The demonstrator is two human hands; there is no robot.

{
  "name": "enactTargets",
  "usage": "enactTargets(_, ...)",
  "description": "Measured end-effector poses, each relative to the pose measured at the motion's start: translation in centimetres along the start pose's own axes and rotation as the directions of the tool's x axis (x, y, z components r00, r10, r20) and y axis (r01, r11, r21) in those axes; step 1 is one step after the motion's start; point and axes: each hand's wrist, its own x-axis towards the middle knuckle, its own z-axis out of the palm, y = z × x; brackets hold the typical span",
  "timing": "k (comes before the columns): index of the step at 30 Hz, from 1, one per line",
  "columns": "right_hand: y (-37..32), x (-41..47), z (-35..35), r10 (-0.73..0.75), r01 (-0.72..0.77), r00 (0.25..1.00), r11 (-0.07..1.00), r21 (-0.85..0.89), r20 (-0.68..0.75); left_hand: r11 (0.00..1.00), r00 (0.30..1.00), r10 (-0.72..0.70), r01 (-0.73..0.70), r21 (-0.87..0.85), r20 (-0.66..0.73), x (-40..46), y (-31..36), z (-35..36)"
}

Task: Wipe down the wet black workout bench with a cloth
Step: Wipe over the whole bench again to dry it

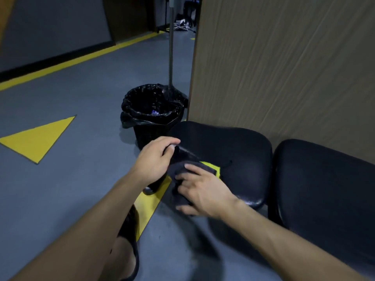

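The black padded bench (239, 157) runs along the wooden wall, with a second black seat pad (324, 183) to its right. A dark cloth with a yellow patch (188, 167) lies at the left front edge of the first seat. My right hand (200, 189) grips the lower part of the cloth, fingers curled into it. My left hand (156, 159) pinches the cloth's upper corner at the seat's left edge. Both hands hold the cloth stretched between them.
A black bin with a black liner (152, 112) stands just left of the bench, and a metal pole (171, 43) rises behind it. The wooden panel wall (284, 67) backs the seats. The grey floor carries yellow markings (38, 136). My knee (123, 258) shows at the bottom.
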Motion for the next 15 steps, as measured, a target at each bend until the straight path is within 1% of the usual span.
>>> enactTargets(2, -0.3, -3.2, -0.5, 0.035, -0.035, 0.999, 0.999, 0.027, -0.033, 0.999, 0.999, 0.029, -0.031, 0.037, 0.045, 0.8, 1.0, 0.2)
enactTargets(6, -1.3, -8.9, -1.7, 0.131, -0.129, 0.991, 0.990, 0.061, -0.036, 0.983, 0.976, 0.149, -0.164, 0.086, 0.160, 2.3, 3.4, 1.1)
enactTargets(8, -2.7, -11.6, -1.7, 0.219, -0.215, 0.973, 0.974, 0.068, -0.067, 0.971, 0.957, 0.193, -0.218, 0.098, 0.216, 3.3, 4.2, 1.6)
enactTargets(10, -4.9, -13.7, -1.5, 0.362, -0.352, 0.925, 0.931, 0.099, -0.114, 0.953, 0.932, 0.238, -0.278, 0.117, 0.274, 4.1, 4.9, 2.2)
enactTargets(11, -6.1, -14.5, -1.3, 0.449, -0.430, 0.878, 0.892, 0.140, -0.164, 0.946, 0.919, 0.256, -0.303, 0.119, 0.301, 4.4, 5.3, 2.7)
enactTargets(13, -8.5, -15.0, -0.7, 0.630, -0.585, 0.738, 0.776, 0.235, -0.242, 0.936, 0.898, 0.283, -0.335, 0.106, 0.337, 4.8, 6.0, 3.6)
enactTargets(14, -10.1, -15.0, 0.2, 0.719, -0.651, 0.642, 0.695, 0.304, -0.267, 0.932, 0.889, 0.293, -0.348, 0.100, 0.353, 4.9, 6.4, 4.0)
enactTargets(15, -11.8, -14.4, 0.6, 0.821, -0.701, 0.500, 0.570, 0.428, -0.274, 0.925, 0.877, 0.305, -0.366, 0.104, 0.371, 5.0, 6.7, 4.5)
